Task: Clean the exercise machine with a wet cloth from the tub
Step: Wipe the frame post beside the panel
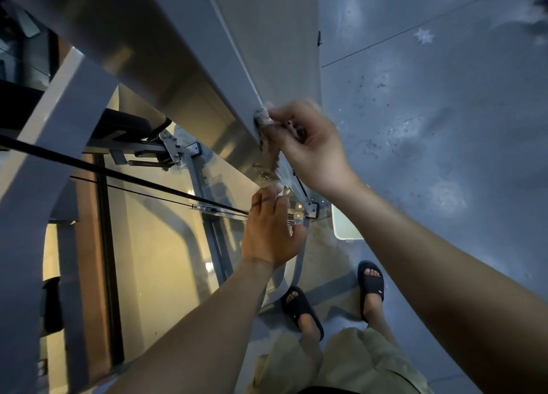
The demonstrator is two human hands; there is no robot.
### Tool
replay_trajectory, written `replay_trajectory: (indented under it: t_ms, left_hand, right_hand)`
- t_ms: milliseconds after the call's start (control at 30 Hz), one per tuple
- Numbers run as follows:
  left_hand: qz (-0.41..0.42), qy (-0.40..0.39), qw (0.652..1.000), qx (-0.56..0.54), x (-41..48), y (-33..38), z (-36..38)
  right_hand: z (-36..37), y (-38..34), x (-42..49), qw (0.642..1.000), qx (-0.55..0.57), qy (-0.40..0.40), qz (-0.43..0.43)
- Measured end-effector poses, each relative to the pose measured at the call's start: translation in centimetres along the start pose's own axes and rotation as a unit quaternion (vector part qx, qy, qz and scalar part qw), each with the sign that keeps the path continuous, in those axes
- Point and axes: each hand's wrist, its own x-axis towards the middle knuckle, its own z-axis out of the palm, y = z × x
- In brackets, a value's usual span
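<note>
The exercise machine (189, 52) fills everything above and to the left of my hands, its broad grey beam slanting down to meet them. My right hand (308, 147) is clamped round the bunched cloth (264, 119) and presses it onto the beam's lower edge, with a ragged tail hanging just below my knuckles. I judge this to be the wiping step on that edge. To do it well I should press the wad flat rather than balled, run it along the seam in one long stroke, and tuck the tail in so it does not drag grime across the clear panel (154, 221) beneath. My left hand (272, 230) lies below the right with its fingers straight and holding nothing, flat against that panel. I cannot tell whether its fingertips touch the cloth's tail. Braced there, it should steady me, though it may leave prints to wipe.

To the right of both hands spreads the blue-grey floor (444, 126), speckled and scuffed. A pale container that I take for the tub (345, 224) sits on it under my right forearm, near enough for re-wetting. Black cables (118, 174) run off to the left of my left hand.
</note>
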Motion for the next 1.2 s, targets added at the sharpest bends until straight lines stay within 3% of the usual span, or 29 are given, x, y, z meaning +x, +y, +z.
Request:
replay_trajectory:
  t_ms: [67, 133, 233, 300, 367, 467, 567, 700, 867, 1033, 1200]
  left_hand:
    - [-0.003, 0.005, 1.0, 0.013, 0.0, 0.2, -0.1]
    - [-0.003, 0.011, 1.0, 0.023, 0.0, 0.3, -0.2]
    - [0.002, 0.015, 1.0, 0.019, 0.1, 0.3, -0.1]
    - [-0.002, 0.013, 1.0, 0.028, 0.1, 0.2, 0.0]
    - [0.003, 0.01, 0.999, 0.034, 0.0, -0.1, 0.1]
    - [0.012, 0.018, 0.999, 0.035, 0.1, -0.2, 0.3]
    - [0.008, 0.026, 0.999, 0.031, 0.0, 0.0, 0.4]
    - [0.018, 0.037, 0.999, 0.033, 0.1, -0.1, 0.6]
    - [0.011, 0.045, 0.998, 0.037, 0.1, 0.0, 0.7]
    - [0.011, 0.046, 0.997, 0.053, 0.1, 0.2, 0.7]
    - [-0.006, 0.054, 0.996, 0.072, 0.3, 0.3, 1.0]
  right_hand:
    - [-0.2, 3.4, -1.0, 0.992, -0.095, -0.033, 0.076]
    - [-0.3, 6.7, -2.3, 0.962, -0.172, -0.098, 0.186]
    - [-0.2, 7.6, -2.7, 0.95, -0.106, -0.095, 0.277]
    - [-0.1, 5.9, -2.1, 0.963, -0.025, -0.06, 0.262]
    - [-0.2, 4.1, -1.7, 0.985, 0.008, -0.029, 0.172]
    - [0.0, 4.5, -2.2, 0.998, -0.056, -0.005, 0.02]
    - [0.4, 7.8, -3.2, 0.986, -0.16, -0.013, 0.052]
    - [-0.4, 8.9, -3.2, 0.98, -0.154, -0.058, 0.111]
    - [-0.3, 8.5, -3.1, 0.991, -0.13, -0.026, 0.007]
    - [-0.1, 10.6, -4.2, 0.978, -0.192, -0.058, 0.056]
    - [0.3, 8.8, -4.2, 0.989, -0.14, -0.053, -0.016]
